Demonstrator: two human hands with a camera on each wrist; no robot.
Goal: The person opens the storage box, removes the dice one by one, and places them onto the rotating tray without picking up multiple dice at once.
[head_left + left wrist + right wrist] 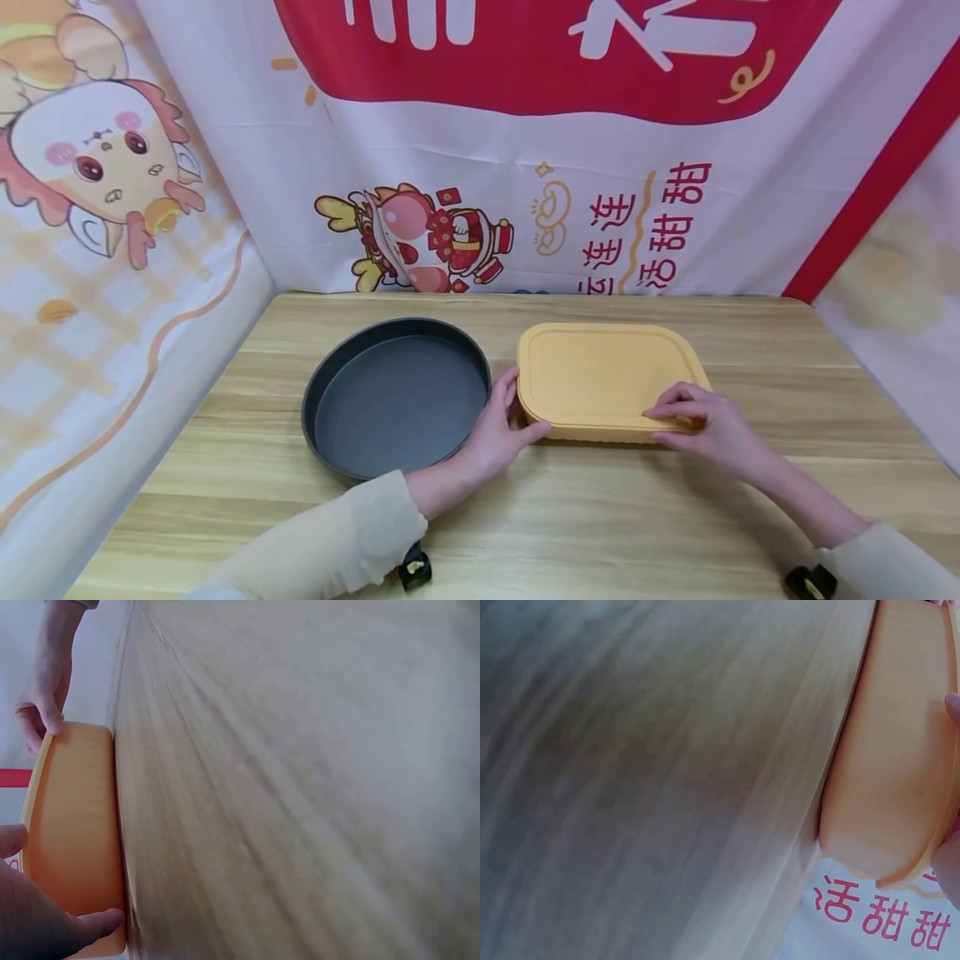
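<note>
A yellow rectangular food container [585, 435] rests on the wooden table, its matching lid [600, 371] on top. My left hand [498, 433] grips the container's near left corner, thumb on the front wall and fingers along the left side. With thumb and fingertips my right hand [712, 421] pinches the lid's front edge near the right corner. In the left wrist view the left thumb [101, 924] lies against the container's front wall [79, 825]. The right wrist view shows only part of the right hand [949, 870] at the lid's rim.
A round dark grey pan [401, 400] stands left of the container, close beside my left hand and forearm. Behind the wooden table [570, 525] hangs a printed white and red cloth [480, 167]. Cloth also lines the left and right sides.
</note>
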